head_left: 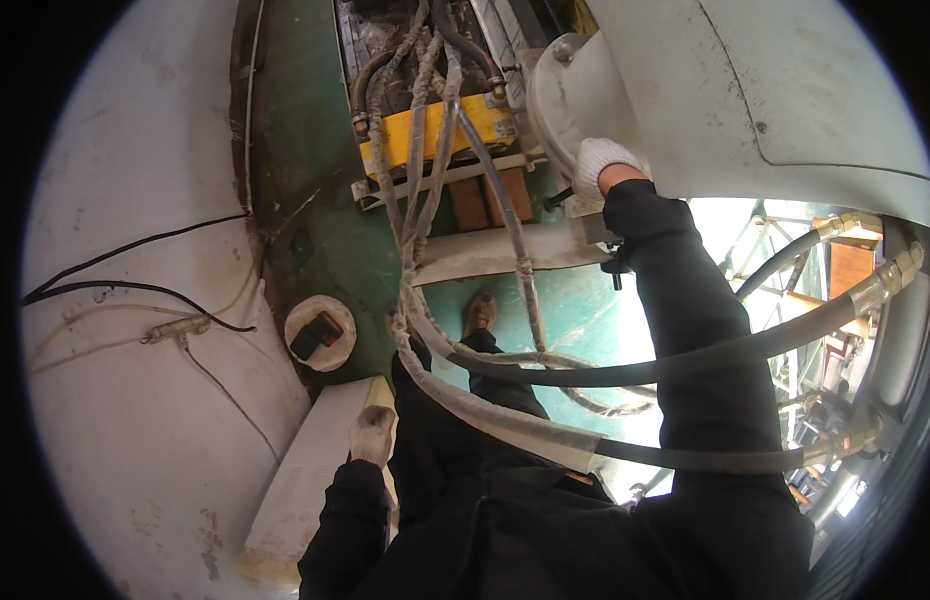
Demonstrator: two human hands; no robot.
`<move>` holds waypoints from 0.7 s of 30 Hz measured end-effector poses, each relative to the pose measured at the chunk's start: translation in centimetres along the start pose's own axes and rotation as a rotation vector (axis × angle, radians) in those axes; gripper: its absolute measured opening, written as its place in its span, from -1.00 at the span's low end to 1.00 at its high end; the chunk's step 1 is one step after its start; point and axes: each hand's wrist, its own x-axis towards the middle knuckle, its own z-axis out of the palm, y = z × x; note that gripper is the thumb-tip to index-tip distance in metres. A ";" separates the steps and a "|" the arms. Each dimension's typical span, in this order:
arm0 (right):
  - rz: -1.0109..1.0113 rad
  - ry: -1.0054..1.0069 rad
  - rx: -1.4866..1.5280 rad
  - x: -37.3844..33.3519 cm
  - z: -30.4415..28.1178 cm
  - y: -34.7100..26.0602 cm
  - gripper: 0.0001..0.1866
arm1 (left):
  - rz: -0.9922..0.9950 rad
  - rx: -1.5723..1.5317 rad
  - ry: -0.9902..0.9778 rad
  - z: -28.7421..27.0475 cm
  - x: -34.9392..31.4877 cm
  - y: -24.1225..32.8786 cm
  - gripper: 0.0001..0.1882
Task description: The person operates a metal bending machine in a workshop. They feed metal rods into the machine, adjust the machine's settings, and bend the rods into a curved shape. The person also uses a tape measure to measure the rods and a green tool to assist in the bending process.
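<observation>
My right hand (602, 168), in a white knitted glove, reaches far forward to the side of a rounded off-white machine housing (573, 100). Its fingers are curled closed against the edge there, and what they grip is hidden beneath the glove. A black knob or bolt (558, 199) sticks out just left of that hand. Low at my left side hangs my left hand (372, 435), also gloved, over a long white box (320, 460). Its fingers are foreshortened and do not show clearly. Thick hoses (585, 375), partly wrapped in pale sleeving, cross in front of my body below the right arm.
A yellow block (440, 135) with hose fittings sits ahead between rails. Wooden blocks (490, 198) lie below it. A round pale stool or drum (320, 333) carries a dark object. Black cables (135, 290) hang along the left white wall. Metal hose couplings (885, 280) stand at right.
</observation>
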 end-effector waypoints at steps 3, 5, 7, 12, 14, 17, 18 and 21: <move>0.001 0.078 0.014 -1.7 1.0 -0.3 -0.67 | 0.013 0.022 0.015 -0.1 0.1 0.6 -0.69; -0.003 0.194 0.031 -5.4 3.1 -0.4 -0.71 | 0.006 0.051 0.003 -0.2 0.3 0.4 -0.69; 0.003 0.303 0.067 -9.7 6.6 -1.2 -0.73 | -0.002 0.060 -0.006 -0.2 0.7 -0.3 -0.69; 0.202 0.116 0.229 -17.1 20.2 -3.3 -0.68 | -0.024 0.100 -0.044 0.3 1.6 -1.7 -0.69; 0.281 -0.030 0.284 -15.2 24.7 -3.9 -0.66 | -0.009 0.138 -0.037 0.1 1.5 -1.6 -0.69; 0.262 0.004 0.307 -13.1 28.2 -4.6 -0.65 | -0.038 0.135 0.011 -0.6 1.5 -0.7 -0.67; 0.254 -0.048 0.341 -13.1 28.3 -4.5 -0.64 | -0.027 0.148 0.022 -0.9 1.7 -0.4 -0.66; 0.320 0.063 0.466 -16.6 26.3 -3.3 -0.63 | -0.051 0.160 -0.024 -0.9 2.5 0.0 -0.62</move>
